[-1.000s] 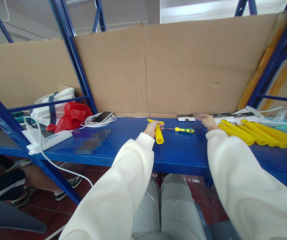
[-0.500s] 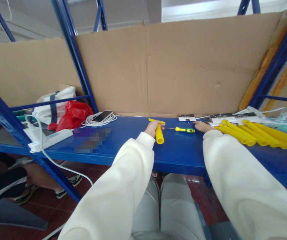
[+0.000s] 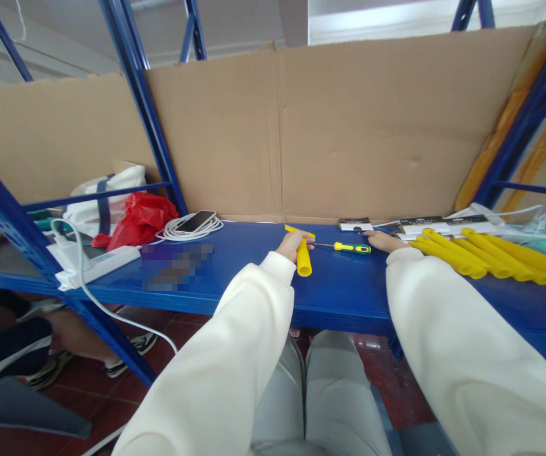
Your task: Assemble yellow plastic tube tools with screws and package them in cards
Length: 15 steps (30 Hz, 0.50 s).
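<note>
**Q:** State of the left hand?
**A:** The left hand [image 3: 292,244] is closed around a yellow tube [image 3: 304,261], with the tube's open lower end facing the front edge of the blue table [image 3: 339,285]. A thin yellow part shows above the fingers. The tube lies between the front and back edges; whether it bears on the surface cannot be determined.

**Q:** And the right?
**A:** The right hand [image 3: 383,240] is low over the table, nearer the back edge than the front. Its grip cannot be told from this angle.

**Q:** What lies between the hands?
**A:** One screwdriver [image 3: 351,247], yellow and green, handle towards the right hand, shaft towards the tube.

**Q:** Other items?
**A:** Near the back edge, a small black-and-white box [image 3: 355,224]. Right of the right hand, a row of yellow tubes [image 3: 491,256], before further boxes [image 3: 424,225]. Towards the left end, a phone [image 3: 197,221] upon a coiled white cable [image 3: 173,232], a red bag [image 3: 144,218] and a white power strip [image 3: 106,263].
</note>
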Tool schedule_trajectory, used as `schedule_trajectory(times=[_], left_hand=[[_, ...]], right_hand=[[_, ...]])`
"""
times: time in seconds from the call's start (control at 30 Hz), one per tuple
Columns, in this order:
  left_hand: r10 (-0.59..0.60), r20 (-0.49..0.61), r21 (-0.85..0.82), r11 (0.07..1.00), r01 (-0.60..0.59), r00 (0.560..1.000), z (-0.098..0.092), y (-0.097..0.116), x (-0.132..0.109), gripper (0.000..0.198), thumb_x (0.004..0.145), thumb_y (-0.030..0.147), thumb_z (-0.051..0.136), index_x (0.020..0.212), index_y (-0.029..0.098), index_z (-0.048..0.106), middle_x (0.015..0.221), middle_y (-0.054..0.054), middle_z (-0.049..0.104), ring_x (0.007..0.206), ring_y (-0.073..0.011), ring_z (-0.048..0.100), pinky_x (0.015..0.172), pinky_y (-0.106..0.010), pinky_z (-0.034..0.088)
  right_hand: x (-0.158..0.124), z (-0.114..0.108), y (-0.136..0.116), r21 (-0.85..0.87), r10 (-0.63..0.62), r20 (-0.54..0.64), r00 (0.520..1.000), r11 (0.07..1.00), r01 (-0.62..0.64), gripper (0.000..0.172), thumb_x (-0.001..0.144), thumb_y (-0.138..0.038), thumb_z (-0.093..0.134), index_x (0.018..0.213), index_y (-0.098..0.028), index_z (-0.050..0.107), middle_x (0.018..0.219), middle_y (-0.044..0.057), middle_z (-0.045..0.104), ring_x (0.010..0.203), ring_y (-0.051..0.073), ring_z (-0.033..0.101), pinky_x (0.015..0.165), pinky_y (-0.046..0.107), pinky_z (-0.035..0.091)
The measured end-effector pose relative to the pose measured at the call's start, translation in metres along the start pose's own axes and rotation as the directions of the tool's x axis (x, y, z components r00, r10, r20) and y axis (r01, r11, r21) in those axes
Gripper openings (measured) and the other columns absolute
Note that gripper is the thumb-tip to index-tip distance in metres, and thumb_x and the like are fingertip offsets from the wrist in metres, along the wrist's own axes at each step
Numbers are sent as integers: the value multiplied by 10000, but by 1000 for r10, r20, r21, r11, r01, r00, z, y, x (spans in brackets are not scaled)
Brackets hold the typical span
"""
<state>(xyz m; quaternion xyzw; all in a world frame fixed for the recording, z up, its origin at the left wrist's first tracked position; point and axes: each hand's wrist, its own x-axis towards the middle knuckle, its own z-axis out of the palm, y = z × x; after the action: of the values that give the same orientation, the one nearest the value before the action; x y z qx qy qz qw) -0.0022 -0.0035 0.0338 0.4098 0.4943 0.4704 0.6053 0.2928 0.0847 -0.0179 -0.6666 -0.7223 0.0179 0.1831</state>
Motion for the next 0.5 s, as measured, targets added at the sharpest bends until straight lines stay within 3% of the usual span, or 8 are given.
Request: schedule_trajectory(times=[0.1,0.3,0.43,0.5], left_hand=[[43,3,103,994,-43,999,0,-6,8,316,871,21,503,1173,51,589,872,-96,711,463,-86,545,455,-202,454],[197,-105,305,939,-157,975,-3,-21,25,541,804,54,631,1276,168,392,1106,-102,617,601,-108,632,450,-187,475],[285,-76,410,883,-230,955,-5,-24,30,490,784,51,663,1191,178,421,1157,-122,579,708,-135,668,501,-197,521],[301,-68,458,857,-238,951,-6,-24,29,474,796,29,637,1188,172,413,1115,-113,596,698,-139,673,518,-205,527]], right_hand=[[-4,-3,-5,28,26,-36,999,999,-25,411,798,-141,526,1118,-157,783,1171,115,763,1156,267,692,1092,345,459],[-15,-17,-35,89,-1,-198,980,996,19,494,815,-88,466,1232,-95,730,1285,149,710,1254,254,634,1102,314,438],[-25,-26,-66,54,-81,-163,983,994,91,512,846,-116,474,1311,-105,688,1353,138,672,1281,252,614,1123,321,415],[-31,-30,-78,13,-97,-70,993,995,98,443,858,-197,538,1257,-157,727,1296,118,710,1217,272,654,1077,342,461]])
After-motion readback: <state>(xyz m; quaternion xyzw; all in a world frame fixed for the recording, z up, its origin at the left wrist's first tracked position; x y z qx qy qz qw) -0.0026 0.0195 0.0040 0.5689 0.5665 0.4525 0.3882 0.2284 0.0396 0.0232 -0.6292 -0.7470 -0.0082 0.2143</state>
